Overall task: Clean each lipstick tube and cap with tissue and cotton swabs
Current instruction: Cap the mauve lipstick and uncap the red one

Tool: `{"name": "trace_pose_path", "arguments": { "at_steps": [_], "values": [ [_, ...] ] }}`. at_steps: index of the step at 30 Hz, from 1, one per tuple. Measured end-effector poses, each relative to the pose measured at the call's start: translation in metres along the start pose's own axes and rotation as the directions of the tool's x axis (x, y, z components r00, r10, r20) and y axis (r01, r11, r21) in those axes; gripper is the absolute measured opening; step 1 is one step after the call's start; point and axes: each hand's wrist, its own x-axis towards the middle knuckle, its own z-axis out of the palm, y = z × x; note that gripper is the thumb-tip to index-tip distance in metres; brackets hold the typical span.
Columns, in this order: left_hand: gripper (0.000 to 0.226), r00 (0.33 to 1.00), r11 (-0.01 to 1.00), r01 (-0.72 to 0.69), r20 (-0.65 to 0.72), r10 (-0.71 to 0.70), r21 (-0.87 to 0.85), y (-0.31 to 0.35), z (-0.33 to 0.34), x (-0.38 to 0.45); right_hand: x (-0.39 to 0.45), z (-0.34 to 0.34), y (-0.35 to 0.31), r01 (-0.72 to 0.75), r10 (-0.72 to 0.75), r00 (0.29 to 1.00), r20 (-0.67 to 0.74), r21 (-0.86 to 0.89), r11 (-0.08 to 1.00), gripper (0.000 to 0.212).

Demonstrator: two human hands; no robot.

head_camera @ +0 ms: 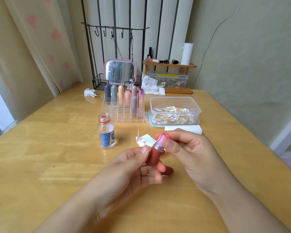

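Near the middle of the tabletop [57, 148], the left hand [133, 167] grips the red lipstick tube [154, 157] by its lower body. The tube's long axis tilts up and to the right toward the right hand [188, 148]. That hand's fingers [170, 145] pinch the smeared upper end above the silver collar, while the stained tissue [145, 140] lies just beyond.

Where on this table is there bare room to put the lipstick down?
Bare wood lies left of the small open bottle, out to the table's left edge, and along its right side past the cotton swab box. It is crowded ahead: lipstick organizer, stained tissue, both hands.
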Motion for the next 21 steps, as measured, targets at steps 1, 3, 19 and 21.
{"name": "trace_pose_path", "arguments": {
  "at_steps": [1,3,19,21],
  "values": [
    [0.033,1.0,1.0,-0.014,-0.002,0.014,0.021,-0.001,0.0,0.0,-0.001,0.001,0.0,0.003,-0.003,1.0,0.002,0.012,1.0,0.012],
    [0.031,0.998,0.997,-0.051,-0.022,0.052,0.051,-0.002,-0.001,0.0,-0.002,0.001,0.001,-0.015,0.015,1.0,0.001,0.017,1.0,0.014],
    [0.039,0.988,0.996,-0.084,-0.127,0.088,0.039,-0.006,0.008,0.001,-0.004,0.008,0.006,-0.063,0.062,0.995,-0.078,-0.01,0.998,0.018],
    [0.026,0.981,0.99,-0.139,-0.135,0.14,0.013,-0.005,0.007,0.0,-0.003,0.007,0.008,-0.066,0.067,0.996,-0.066,0.008,0.998,0.02]
  ]
}}
